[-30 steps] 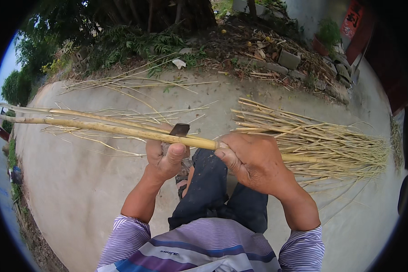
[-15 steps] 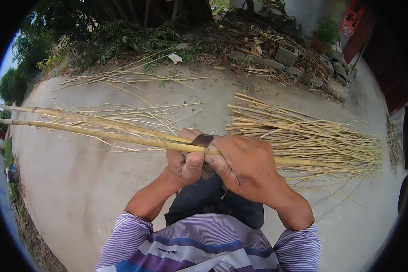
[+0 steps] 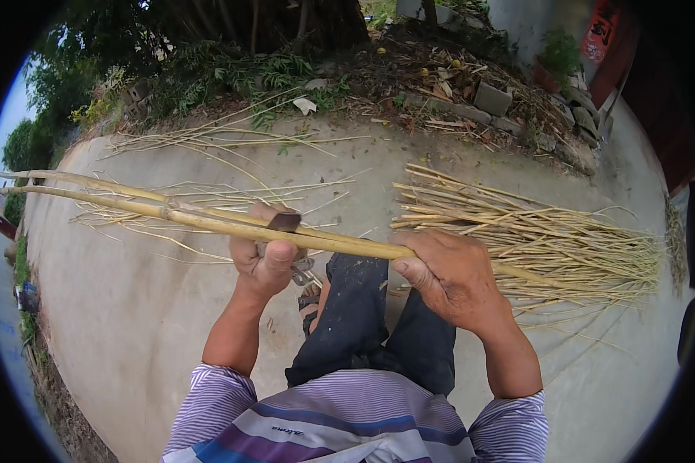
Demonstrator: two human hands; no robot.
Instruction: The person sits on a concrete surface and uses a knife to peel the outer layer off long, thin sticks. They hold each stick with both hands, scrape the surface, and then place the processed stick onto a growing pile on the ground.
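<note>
A long yellow-brown stalk stretches across in front of me, parting toward the left into two lengths that run side by side. My left hand is closed around a dark-bladed knife, its thumb against the stalk. The blade sticks up beyond the stalk, between or against the two lengths; its exact contact is hidden. Below the stalk, a greyish metal part shows by the fingers. My right hand grips the stalk farther right, where it is a single piece, and its end reaches out past the hand.
On the right lies a thick pile of stalks on the concrete ground. Thin strips and more loose stalks are scattered at left and farther off. Bricks, plants and leaf litter edge the far side.
My left hand has moved left along the stalk with the knife, away from my right hand. My right hand has shifted slightly right and still grips the stalk.
</note>
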